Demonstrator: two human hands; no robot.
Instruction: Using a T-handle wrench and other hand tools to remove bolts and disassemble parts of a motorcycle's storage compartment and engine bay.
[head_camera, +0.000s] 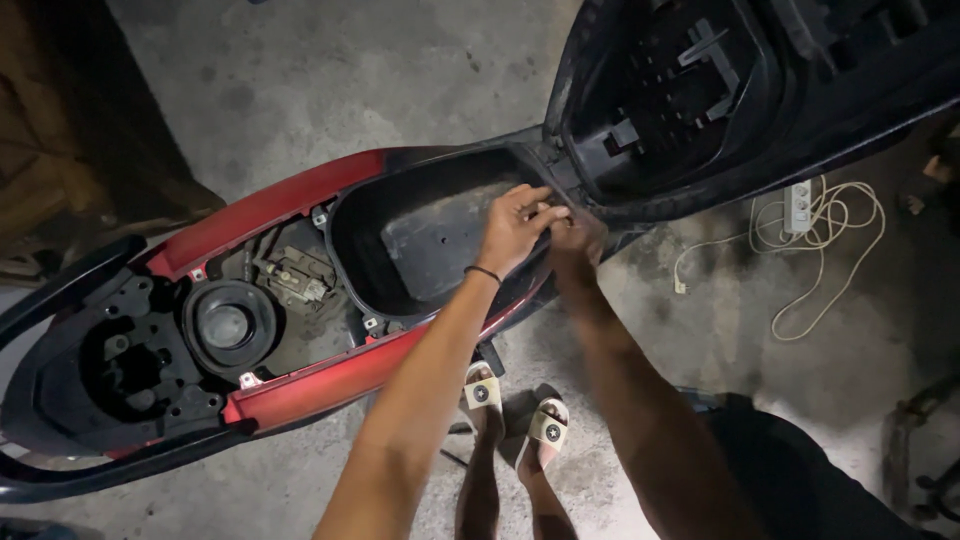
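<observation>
Left hand (512, 228) sits at frame centre, fingers bent onto the front rim of the underseat storage tub (420, 235), near the seat hinge. Right hand (578, 232) just beside it, to the right, touching its fingertips; whether it pinches anything, cannot tell. Tub lies left of both hands, long axis running lower left to upper right. Raised seat (680, 90) crowds upper right. Red scooter body (330, 375) below; open floor (330, 70) above, extension cord (815, 230) at right.
</observation>
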